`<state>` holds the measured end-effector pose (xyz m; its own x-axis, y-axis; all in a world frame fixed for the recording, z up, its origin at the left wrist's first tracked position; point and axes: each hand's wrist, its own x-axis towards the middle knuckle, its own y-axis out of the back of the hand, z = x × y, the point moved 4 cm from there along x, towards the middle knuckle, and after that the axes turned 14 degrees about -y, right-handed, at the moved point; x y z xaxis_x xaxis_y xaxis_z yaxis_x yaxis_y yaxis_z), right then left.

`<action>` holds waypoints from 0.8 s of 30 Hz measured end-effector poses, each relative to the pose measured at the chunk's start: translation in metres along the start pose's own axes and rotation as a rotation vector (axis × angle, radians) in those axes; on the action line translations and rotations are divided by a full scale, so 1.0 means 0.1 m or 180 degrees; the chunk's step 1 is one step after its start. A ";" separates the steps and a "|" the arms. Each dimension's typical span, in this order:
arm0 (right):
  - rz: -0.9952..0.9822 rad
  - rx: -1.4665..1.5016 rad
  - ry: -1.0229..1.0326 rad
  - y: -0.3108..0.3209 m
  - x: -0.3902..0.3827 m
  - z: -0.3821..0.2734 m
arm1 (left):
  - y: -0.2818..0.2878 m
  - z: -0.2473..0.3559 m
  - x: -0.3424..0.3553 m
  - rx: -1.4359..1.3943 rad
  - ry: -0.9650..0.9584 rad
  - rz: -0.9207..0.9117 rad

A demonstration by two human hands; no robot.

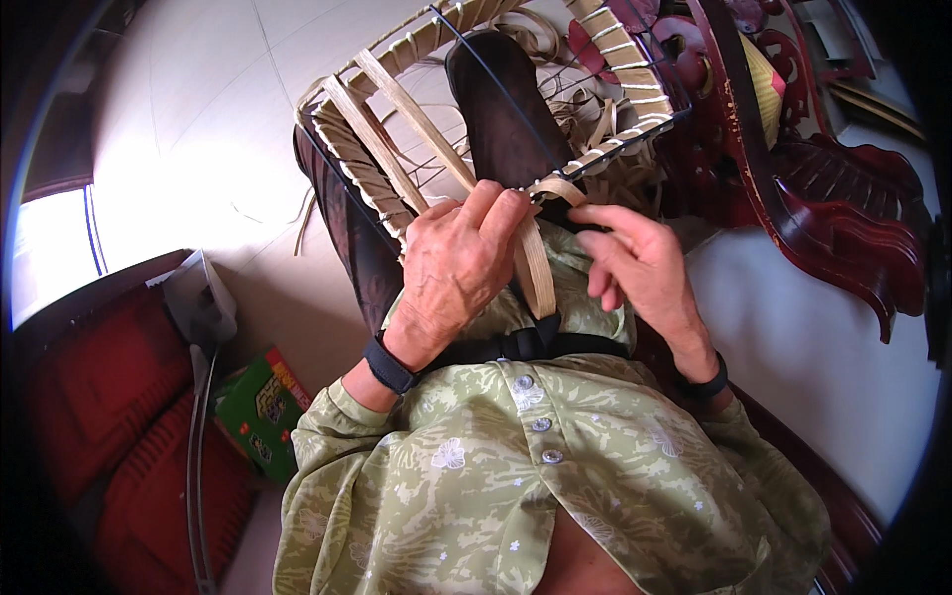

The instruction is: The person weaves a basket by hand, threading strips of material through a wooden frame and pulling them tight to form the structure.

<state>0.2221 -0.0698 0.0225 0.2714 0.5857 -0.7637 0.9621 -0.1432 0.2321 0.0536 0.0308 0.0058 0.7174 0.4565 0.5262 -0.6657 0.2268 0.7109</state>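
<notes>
A rectangular wire frame [650, 99] bound with pale flat strip and white lacing rests over my lap. Two flat tan strips [402, 97] cross it from the far left edge toward me. My left hand [461, 253] is closed at the frame's near side, pressing a strip there; its fingertips are hidden. A loose strip length [535, 268] bends down below the frame beside that hand. To the right, a short curl of strip [557, 188] stands over the near edge. My right hand [640, 268] is just beside it, index finger stretched out, thumb apart, other fingers half bent.
Loose strips [585, 109] lie tangled beneath the frame, around my legs. Carved dark red wooden furniture [793, 198] stands close on the right. At left are red cushioned seating [119, 397], a green box [263, 412] and a long thin handle [195, 466].
</notes>
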 end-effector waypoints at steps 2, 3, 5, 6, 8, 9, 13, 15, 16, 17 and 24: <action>-0.0018 -0.0148 0.0112 -0.20 0.04 -0.06 | 0.00 0.02 -0.02 0.0012 0.0013 0.0015; -0.0024 0.0066 0.0247 -0.28 0.12 -0.01 | -0.01 0.02 -0.01 -0.0043 0.0103 -0.0030; -0.0195 0.0472 0.0419 -0.36 0.24 -0.01 | 0.00 0.03 0.00 -0.0133 0.0279 -0.0125; -0.0310 0.0941 0.0407 -0.39 0.31 0.01 | 0.00 0.03 0.03 -0.0231 0.0318 -0.0096; -0.0586 0.1458 0.0330 -0.44 0.32 -0.02 | -0.01 0.02 0.01 -0.0191 0.0323 -0.0046; -0.0715 0.1716 0.0282 -0.44 0.31 -0.03 | -0.02 0.01 0.00 -0.0188 0.0326 -0.0023; -0.1550 0.2143 -0.0136 -0.48 0.46 0.02 | 0.00 -0.01 0.04 -0.0458 0.0483 0.0016; -0.1319 0.2145 0.0016 -0.51 0.51 0.06 | 0.02 -0.01 0.04 -0.0502 0.0376 0.0033; -0.1055 0.1884 0.0160 -0.50 0.49 0.09 | 0.00 -0.01 0.02 -0.0493 0.0374 0.0049; -0.0790 0.1623 0.0300 -0.49 0.45 0.10 | -0.02 -0.01 0.01 -0.0486 0.0372 0.0064; 0.0281 -0.1024 0.0048 0.51 0.47 1.38 | 0.02 0.01 0.09 -0.0453 0.0423 0.0165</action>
<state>0.2874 -0.1597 -0.0842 0.3505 0.5942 -0.7239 0.8765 0.0641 0.4771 0.0589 0.0344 0.0130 0.6544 0.5780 0.4875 -0.7301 0.3151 0.6064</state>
